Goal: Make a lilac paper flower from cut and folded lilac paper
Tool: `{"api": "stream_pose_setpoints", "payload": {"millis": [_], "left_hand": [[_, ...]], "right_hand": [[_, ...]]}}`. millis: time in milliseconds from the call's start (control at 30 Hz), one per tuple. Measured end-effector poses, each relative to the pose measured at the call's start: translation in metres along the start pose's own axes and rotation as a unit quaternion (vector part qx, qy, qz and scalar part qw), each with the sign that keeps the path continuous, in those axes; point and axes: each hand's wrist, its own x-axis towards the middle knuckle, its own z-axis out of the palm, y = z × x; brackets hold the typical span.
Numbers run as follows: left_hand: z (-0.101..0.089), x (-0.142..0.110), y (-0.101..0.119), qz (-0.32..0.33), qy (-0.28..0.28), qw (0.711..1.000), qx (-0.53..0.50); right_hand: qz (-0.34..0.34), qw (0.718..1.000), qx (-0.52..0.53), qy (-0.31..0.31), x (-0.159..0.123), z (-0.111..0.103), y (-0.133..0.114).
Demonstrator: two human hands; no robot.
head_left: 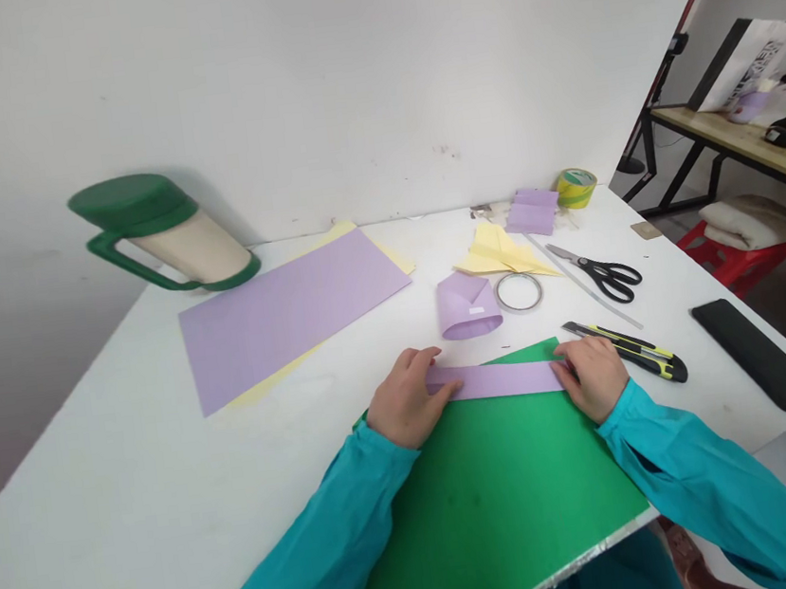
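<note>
A folded purple paper strip (500, 379) lies across the far edge of a green cutting mat (490, 502) on the white table (106, 521). My left hand (406, 400) presses on the strip's left end with its fingers curled over the paper. At the strip's right end my right hand (593, 375) pinches the paper. Both arms wear teal sleeves.
Purple sheet (287, 312) over a yellow one lies at left, a green-lidded jug (163, 232) behind it. A purple folded piece (467, 306), tape ring (519, 291), yellow paper plane (499, 253), scissors (602, 274), utility knife (629, 351), tape roll (576, 186) and black phone (755, 353) lie right.
</note>
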Motion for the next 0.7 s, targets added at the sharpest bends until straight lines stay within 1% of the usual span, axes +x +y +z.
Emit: {"api": "stream_pose_setpoints", "payload": {"millis": [100,167,200,233,267,300,400,467,533,600,700], "left_hand": [[0.0,-0.003,0.008,0.062,0.063,0.994,0.06],[0.003,-0.008,0.02,0.13,0.097,0.981,0.11],[0.005,-0.011,0.028,0.174,0.1,0.972,0.125],[0.008,-0.015,0.036,0.22,0.092,0.962,0.13],[0.012,-0.019,0.044,0.27,0.066,0.952,0.127],[0.017,-0.024,0.051,0.306,0.035,0.944,0.119],[0.027,-0.037,0.068,0.274,-0.03,0.954,0.117],[0.029,-0.041,0.072,0.259,-0.056,0.957,0.12],[0.028,-0.042,0.072,0.256,-0.067,0.957,0.121],[0.026,-0.041,0.07,0.254,-0.066,0.958,0.119],[0.023,-0.04,0.067,0.246,-0.056,0.961,0.114]], "right_hand": [[-0.02,1.0,-0.017,0.006,0.001,0.0,-0.001],[-0.03,0.999,-0.028,0.006,0.001,-0.001,-0.001],[-0.034,0.999,-0.033,0.005,0.002,-0.001,-0.001],[-0.038,0.999,-0.039,0.006,0.002,-0.001,-0.002],[-0.043,0.998,-0.044,0.013,0.003,-0.001,-0.003],[-0.05,0.997,-0.049,0.025,0.003,-0.001,-0.004],[-0.091,0.993,-0.045,0.058,0.0,-0.004,-0.011],[-0.128,0.991,-0.022,0.044,-0.003,-0.006,-0.017],[-0.149,0.989,-0.002,0.005,-0.007,-0.009,-0.023],[-0.149,0.989,0.004,-0.022,-0.01,-0.011,-0.026],[-0.123,0.992,0.011,-0.018,-0.012,-0.013,-0.024]]}}
